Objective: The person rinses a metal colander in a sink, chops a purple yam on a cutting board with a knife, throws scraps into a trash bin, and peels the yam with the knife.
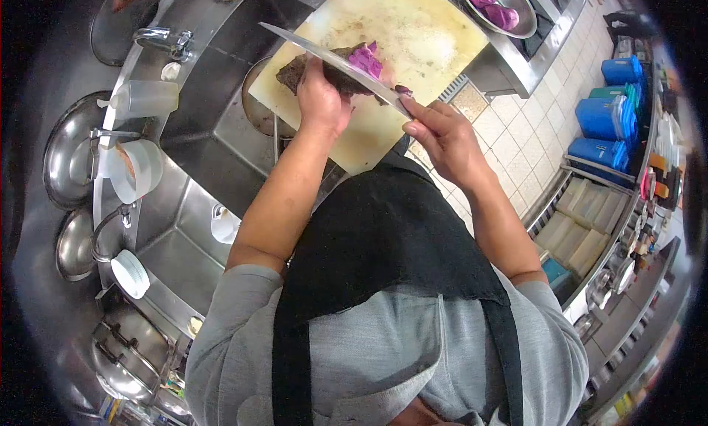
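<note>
My left hand (322,105) is wrapped round a large purple yam (290,74) with rough dark brown skin. Bright purple flesh (366,60) shows where some of that skin is gone. In my right hand (446,135) is the handle of a long knife (310,47), whose blade lies slantwise across the yam, pointing to the upper left. Beneath both hands is a worn yellowish cutting board (420,39), set partly over the sink. A small dark scrap (403,90) appears beside the blade near my right hand.
A metal bowl (528,29) holding purple pieces (501,15) stands beyond the board at upper right. Two sink basins (214,124) with a faucet (158,37) and plastic jugs (151,99) are on the left. Blue bins (601,118) and a tiled floor (516,131) lie to the right.
</note>
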A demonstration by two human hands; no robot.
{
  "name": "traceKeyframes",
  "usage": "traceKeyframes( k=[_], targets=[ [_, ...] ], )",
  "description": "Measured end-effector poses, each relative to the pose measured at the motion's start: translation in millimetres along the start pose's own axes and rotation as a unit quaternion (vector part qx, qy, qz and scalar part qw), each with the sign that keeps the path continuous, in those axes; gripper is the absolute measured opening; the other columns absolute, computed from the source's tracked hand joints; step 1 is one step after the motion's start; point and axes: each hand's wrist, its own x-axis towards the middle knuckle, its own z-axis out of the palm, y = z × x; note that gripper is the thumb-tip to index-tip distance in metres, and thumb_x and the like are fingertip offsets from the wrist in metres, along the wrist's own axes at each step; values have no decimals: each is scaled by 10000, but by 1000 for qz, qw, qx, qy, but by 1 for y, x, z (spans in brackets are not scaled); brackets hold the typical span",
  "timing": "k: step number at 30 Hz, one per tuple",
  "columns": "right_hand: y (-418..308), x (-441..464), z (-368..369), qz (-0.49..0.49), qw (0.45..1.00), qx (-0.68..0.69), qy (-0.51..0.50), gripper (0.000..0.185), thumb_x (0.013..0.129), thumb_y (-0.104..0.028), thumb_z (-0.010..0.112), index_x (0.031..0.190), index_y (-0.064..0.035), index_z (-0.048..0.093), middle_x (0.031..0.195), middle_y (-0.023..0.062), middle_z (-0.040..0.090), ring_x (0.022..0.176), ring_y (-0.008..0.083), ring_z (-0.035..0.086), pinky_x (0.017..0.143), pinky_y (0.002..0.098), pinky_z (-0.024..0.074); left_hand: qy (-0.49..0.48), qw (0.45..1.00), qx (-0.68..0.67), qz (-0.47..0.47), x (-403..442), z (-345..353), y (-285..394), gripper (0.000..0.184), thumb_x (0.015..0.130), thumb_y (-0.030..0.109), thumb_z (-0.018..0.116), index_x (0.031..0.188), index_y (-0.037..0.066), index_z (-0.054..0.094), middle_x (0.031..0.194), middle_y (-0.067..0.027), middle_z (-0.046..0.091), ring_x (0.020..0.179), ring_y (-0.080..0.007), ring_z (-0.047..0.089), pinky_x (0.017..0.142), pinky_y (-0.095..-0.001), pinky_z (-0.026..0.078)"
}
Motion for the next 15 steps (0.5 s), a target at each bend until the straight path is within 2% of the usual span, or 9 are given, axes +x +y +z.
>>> traceKeyframes(
  k=[4, 5, 6, 8, 9, 11, 12, 15],
  targets=[
    [1, 2, 18, 9, 999, -14, 38, 369, 908, -237, 689, 1236, -70, 656, 789, 160, 582, 693, 327, 588, 661, 393, 482, 31, 999, 16, 5, -2, -4, -4, 498, 1050, 454, 360, 1257, 39, 542, 1141, -105, 631, 1036, -271, 630, 949, -450, 506],
    [2, 2, 21, 18, 999, -19, 35, 346, 935, -253, 662, 1237, -84, 659, 791, 151, 588, 700, 280, 596, 679, 395, 492, 30, 999, 21, 11, -1, -7, -7, 495, 1050, 453, 362, 1253, 39, 544, 1149, -109, 633, 1046, -271, 632, 950, -451, 508],
    [5, 1, 25, 18, 999, -19, 36, 346, 935, -253, 662, 1237, -84, 659, 791, 151, 588, 700, 280, 596, 679, 395, 492, 29, 999, 21, 11, 1, -12, -9, 495, 1050, 453, 362, 1253, 39, 544, 1149, -109, 633, 1046, -271, 632, 950, -451, 508],
    [13, 1, 32, 134, 977, 164, 26, 338, 990, -288, 594, 1226, -54, 653, 757, 102, 582, 648, 186, 578, 604, 360, 500, -27, 999, -17, -12, 5, -23, -10, 469, 1041, 448, 411, 1265, 45, 498, 1182, -106, 589, 1110, -245, 601, 954, -423, 501],
    [13, 5, 30, 133, 977, 164, 25, 338, 990, -288, 594, 1226, -54, 653, 757, 102, 582, 648, 186, 578, 604, 360, 500, -27, 999, -18, -10, 4, -21, -8, 469, 1041, 448, 411, 1265, 45, 498, 1182, -106, 589, 1110, -245, 601, 954, -423, 501],
    [14, 12, 19, 271, 901, 333, 54, 345, 1039, -311, 506, 1113, 2, 632, 756, 21, 550, 563, 100, 502, 494, 253, 435, 7, 1000, -25, 11, 1, -15, -5, 529, 1049, 471, 343, 1265, 25, 528, 1233, -137, 619, 1133, -309, 614, 983, -502, 486],
    [21, 13, 17, 264, 902, 333, 76, 345, 1043, -331, 488, 1011, -7, 601, 754, 43, 553, 536, 115, 505, 456, 264, 429, 7, 1000, -26, 11, 1, -14, -3, 529, 1049, 471, 343, 1265, 25, 528, 1233, -137, 619, 1133, -309, 614, 983, -502, 486],
    [26, 13, 5, 273, 905, 318, 78, 347, 1045, -326, 483, 1015, -2, 605, 752, 46, 555, 532, 118, 507, 461, 260, 426, -8, 999, -34, -1, -1, -13, 6, 538, 1053, 465, 324, 1287, 20, 515, 1258, -142, 607, 1150, -318, 601, 1004, -519, 465]
  ],
)
